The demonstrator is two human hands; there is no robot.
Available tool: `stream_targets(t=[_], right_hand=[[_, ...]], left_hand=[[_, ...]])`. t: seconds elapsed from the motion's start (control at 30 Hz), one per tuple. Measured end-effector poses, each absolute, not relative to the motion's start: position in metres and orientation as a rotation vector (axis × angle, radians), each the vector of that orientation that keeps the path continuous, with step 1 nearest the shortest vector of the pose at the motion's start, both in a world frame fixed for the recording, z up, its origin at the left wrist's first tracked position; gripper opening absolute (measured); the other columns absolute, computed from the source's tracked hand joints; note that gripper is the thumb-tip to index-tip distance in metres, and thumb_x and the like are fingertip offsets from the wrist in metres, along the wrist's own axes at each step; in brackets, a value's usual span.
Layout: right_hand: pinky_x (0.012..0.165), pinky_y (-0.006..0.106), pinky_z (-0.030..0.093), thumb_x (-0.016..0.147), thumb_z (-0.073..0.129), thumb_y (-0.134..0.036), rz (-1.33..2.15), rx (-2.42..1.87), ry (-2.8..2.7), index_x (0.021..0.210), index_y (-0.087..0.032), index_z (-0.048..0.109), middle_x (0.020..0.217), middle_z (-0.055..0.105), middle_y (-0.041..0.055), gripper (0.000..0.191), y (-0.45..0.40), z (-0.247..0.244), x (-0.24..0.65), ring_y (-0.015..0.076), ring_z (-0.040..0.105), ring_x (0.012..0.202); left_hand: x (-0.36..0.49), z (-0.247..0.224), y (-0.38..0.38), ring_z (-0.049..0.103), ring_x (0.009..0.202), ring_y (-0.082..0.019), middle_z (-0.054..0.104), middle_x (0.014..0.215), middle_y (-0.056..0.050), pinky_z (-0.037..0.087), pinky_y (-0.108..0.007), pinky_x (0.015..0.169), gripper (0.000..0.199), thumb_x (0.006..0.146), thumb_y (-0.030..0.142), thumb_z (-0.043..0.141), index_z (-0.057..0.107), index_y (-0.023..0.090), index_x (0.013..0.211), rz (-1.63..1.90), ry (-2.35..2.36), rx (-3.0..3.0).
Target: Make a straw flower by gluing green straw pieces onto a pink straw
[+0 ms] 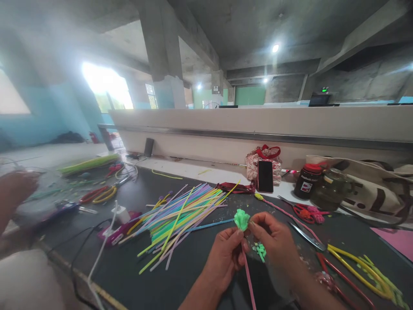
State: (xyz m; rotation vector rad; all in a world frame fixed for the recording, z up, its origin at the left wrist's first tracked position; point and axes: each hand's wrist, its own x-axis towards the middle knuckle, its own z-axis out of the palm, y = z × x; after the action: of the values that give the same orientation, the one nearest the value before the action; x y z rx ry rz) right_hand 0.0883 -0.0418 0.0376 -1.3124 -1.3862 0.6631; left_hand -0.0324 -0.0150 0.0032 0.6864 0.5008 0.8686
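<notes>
My left hand (226, 254) pinches the base of a green fluffy flower (241, 218), from which a pink stem (248, 280) hangs down. My right hand (274, 237) is closed at the flower's right side, its thumb and forefinger close together at the petals; whether a small piece is between them I cannot make out. Small green scraps (260, 251) lie on the dark table below the hands. A pile of pastel pipe cleaners (183, 219) lies to the left, and a pink stem with a yellow tip (284, 211) lies behind my right hand.
Silver scissors (306, 236) and yellow-handled pliers (361, 265) lie right. Behind stand a phone (265, 176), a red-lidded jar (308, 181) and a canvas bag (377, 185). At left are a white charger (121, 213) with cables, more pliers (105, 194) and another person's arm (16, 193).
</notes>
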Motion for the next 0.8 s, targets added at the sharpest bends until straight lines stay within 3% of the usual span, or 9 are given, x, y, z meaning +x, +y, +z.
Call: stream_targets(t=[0.57,0.8], right_hand=[[0.056,0.024,0.036,0.078,0.046,-0.022,0.401,-1.357,-1.657,0.068,-0.019,0.053,0.063,0.053,-0.0020,0.013,-0.0470,0.0431,0.0892,0.0128,0.049,0.060],[0.056,0.024,0.037,0.078,0.047,-0.025,0.437,-1.354,-1.600,0.069,-0.019,0.053,0.062,0.054,-0.0015,0.013,-0.0449,0.0392,0.0877,0.0130,0.051,0.059]], left_hand=[[-0.0342,0.0057,-0.0142,0.040,0.028,-0.002,0.053,0.043,0.001,0.020,-0.013,0.029,0.027,0.065,0.034,0.061,0.053,0.010,0.054,0.816,0.561,0.749],[-0.0324,0.0059,-0.0169,0.039,0.030,-0.002,0.055,0.046,0.001,0.020,-0.014,0.031,0.028,0.066,0.037,0.060,0.056,0.011,0.061,0.881,0.614,0.829]])
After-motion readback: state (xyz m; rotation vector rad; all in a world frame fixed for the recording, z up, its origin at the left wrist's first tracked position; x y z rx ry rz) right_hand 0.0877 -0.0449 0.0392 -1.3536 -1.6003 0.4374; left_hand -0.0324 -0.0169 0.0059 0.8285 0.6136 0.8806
